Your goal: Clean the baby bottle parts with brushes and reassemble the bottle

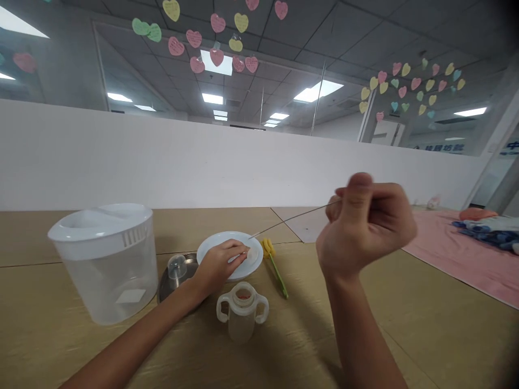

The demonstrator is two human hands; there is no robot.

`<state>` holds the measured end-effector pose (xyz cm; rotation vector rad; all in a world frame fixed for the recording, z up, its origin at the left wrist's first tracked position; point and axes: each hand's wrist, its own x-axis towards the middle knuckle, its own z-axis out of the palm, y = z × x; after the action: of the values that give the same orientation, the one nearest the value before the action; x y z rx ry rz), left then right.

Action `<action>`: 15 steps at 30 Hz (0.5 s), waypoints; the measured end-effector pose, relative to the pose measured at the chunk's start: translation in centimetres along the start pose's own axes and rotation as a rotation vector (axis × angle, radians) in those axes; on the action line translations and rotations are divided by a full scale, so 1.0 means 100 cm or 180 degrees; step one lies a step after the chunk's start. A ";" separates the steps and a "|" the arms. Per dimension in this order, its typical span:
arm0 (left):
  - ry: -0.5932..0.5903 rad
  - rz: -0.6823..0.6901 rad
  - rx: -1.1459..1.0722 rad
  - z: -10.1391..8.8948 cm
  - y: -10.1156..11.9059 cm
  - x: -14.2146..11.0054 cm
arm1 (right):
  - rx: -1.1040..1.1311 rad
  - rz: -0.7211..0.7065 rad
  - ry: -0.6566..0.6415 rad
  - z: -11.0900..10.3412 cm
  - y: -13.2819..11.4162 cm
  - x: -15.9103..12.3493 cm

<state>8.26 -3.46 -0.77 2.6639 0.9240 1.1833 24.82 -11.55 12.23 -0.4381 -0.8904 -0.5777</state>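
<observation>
My right hand (365, 221) is raised above the table, fingers curled in a pinch around a thin metal wire (292, 218) that slants down to the left. The wire's tip ends near a small pale piece (253, 253) on a white plate (214, 248). My left hand (221, 263) rests on that plate, its fingers pressed on the pale piece. In front of the plate stands a clear two-handled baby bottle (242, 313) without a lid. Just right of the plate lies a yellow-headed brush with a green handle (275, 267).
A large translucent container with a white lid (106, 259) stands at the left. A metal dish holding a clear cap (177, 271) sits beside the plate. A white partition wall runs behind the table. A pink cloth (466, 254) with bundled items lies at the right.
</observation>
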 end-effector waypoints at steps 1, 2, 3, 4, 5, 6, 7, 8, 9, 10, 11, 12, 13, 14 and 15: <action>-0.0154 -0.0030 0.0102 0.002 -0.003 0.000 | -0.0002 0.0041 -0.0150 0.001 0.000 -0.003; -0.0295 -0.0059 0.0206 0.005 -0.006 -0.001 | -0.0001 0.0072 -0.0313 0.002 -0.001 -0.005; -0.0409 -0.0071 0.0305 0.008 -0.010 -0.002 | -0.0005 0.0091 -0.0476 0.002 -0.002 -0.008; -0.0496 -0.0066 0.0399 0.011 -0.014 -0.003 | -0.0009 0.0104 -0.0633 0.003 -0.004 -0.009; -0.0561 -0.0056 0.0482 0.013 -0.017 -0.004 | -0.0008 0.0123 -0.0772 0.003 -0.004 -0.010; -0.0601 -0.0047 0.0551 0.015 -0.021 -0.004 | -0.0001 0.0152 -0.0882 0.003 -0.005 -0.010; -0.0628 -0.0045 0.0605 0.016 -0.024 -0.005 | 0.0010 0.0182 -0.0966 0.003 -0.004 -0.011; -0.0650 -0.0052 0.0642 0.017 -0.026 -0.005 | 0.0023 0.0215 -0.1033 0.003 -0.003 -0.011; -0.0674 -0.0073 0.0659 0.018 -0.027 -0.005 | 0.0036 0.0257 -0.1090 0.003 -0.002 -0.010; -0.0702 -0.0107 0.0651 0.018 -0.028 -0.005 | 0.0047 0.0301 -0.1139 0.003 0.000 -0.011; -0.0731 -0.0144 0.0622 0.018 -0.029 -0.005 | 0.0057 0.0339 -0.1183 0.004 0.002 -0.011; -0.0759 -0.0179 0.0576 0.017 -0.029 -0.005 | 0.0064 0.0373 -0.1230 0.005 0.004 -0.012; -0.0783 -0.0206 0.0518 0.017 -0.028 -0.005 | 0.0067 0.0404 -0.1284 0.005 0.006 -0.013; -0.0807 -0.0224 0.0449 0.016 -0.028 -0.005 | 0.0071 0.0428 -0.1343 0.006 0.007 -0.014; -0.0832 -0.0236 0.0366 0.015 -0.028 -0.005 | 0.0076 0.0443 -0.1406 0.007 0.008 -0.015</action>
<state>7.73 -1.23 -3.01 2.7568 1.0614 0.7643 24.18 -10.13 11.27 -0.6141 -1.2749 -0.3452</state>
